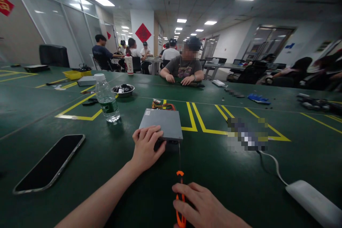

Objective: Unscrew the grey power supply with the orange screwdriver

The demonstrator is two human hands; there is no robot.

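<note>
A grey metal box (167, 123) lies on the green table, with a bundle of coloured wires (163, 105) at its far side. My left hand (148, 146) grips the box's near left corner, fingers on top and thumb at the near face. An orange and black screwdriver (180, 199) is held in my right hand (199, 205), its thin shaft pointing away from me. The shaft's end reaches the near right part of the box; whether it touches a screw is too small to tell.
Left of the box stand a water bottle (107, 101) and a metal bowl (123, 90); a phone (50, 164) lies nearer. On the right are a white power strip (314, 199) and a blurred-out object. A person (184, 66) sits opposite.
</note>
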